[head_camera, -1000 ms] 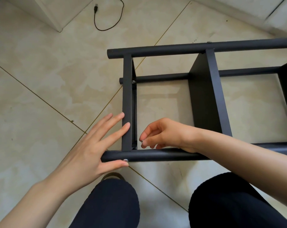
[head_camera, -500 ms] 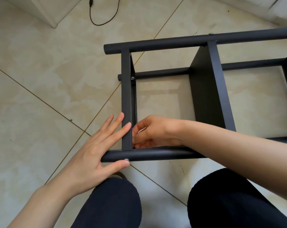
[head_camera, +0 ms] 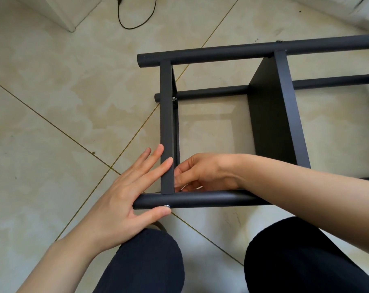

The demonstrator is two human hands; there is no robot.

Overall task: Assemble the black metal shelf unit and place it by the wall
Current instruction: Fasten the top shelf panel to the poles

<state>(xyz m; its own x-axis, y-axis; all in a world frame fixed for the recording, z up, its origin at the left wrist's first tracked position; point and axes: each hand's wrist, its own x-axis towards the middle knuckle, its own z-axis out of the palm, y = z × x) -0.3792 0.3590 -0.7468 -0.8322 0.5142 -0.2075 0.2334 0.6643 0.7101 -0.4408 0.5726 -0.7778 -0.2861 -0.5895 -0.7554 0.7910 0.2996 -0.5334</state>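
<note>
While the shelf unit [head_camera: 270,115] lies on its side on the floor [head_camera: 52,102], the left hand [head_camera: 124,199] should keep its flat, straight-fingered grip bracing the near tube [head_camera: 200,200] and thumbing the bolt [head_camera: 166,206], as the right hand [head_camera: 200,174], fingers curled inside that corner on something hidden, probably threads a nut squarely.

The floor [head_camera: 52,102] was laid with large glossy beige tiles, mottled like marble, their thin gold-toned grout lines [head_camera: 52,127] running diagonally and crossing near the middle. At the top left corner stood the white base of what may have been a cabinet [head_camera: 67,9]. A thin black cable [head_camera: 137,24] looped beside it. A pale skirting [head_camera: 327,9] ran along the top right edge.
</note>
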